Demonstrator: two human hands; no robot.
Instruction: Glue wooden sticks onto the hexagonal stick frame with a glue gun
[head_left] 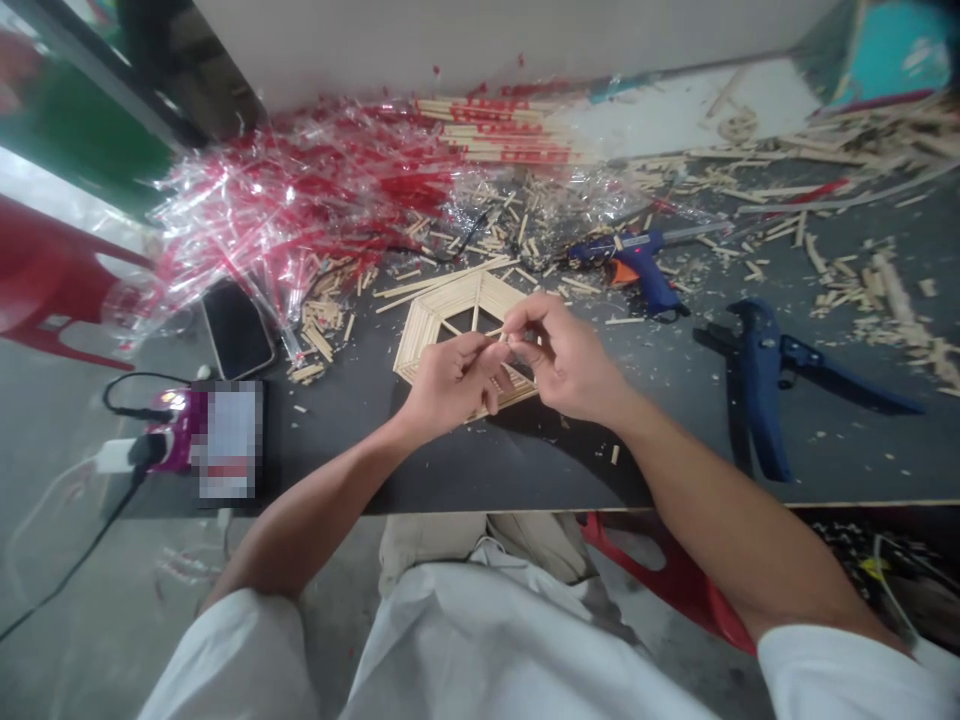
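A hexagonal frame of glued wooden sticks [442, 300] lies flat on the dark board [465, 460] in front of me. Both hands hover just above its near side. My left hand [450, 380] is closed, its fingers pinching a short thin wooden stick [504, 340]. My right hand [562, 360] is also closed in a pinch and meets the left at the same stick. Part of the frame's near edge is hidden under the hands.
A blue glue gun [637, 262] lies behind the frame, a large dark blue cutter [765, 380] at the right. A phone [238, 328] and a purple device [180, 420] with cables sit left. Red-and-clear plastic wrappers [300, 200] and stick offcuts litter the back.
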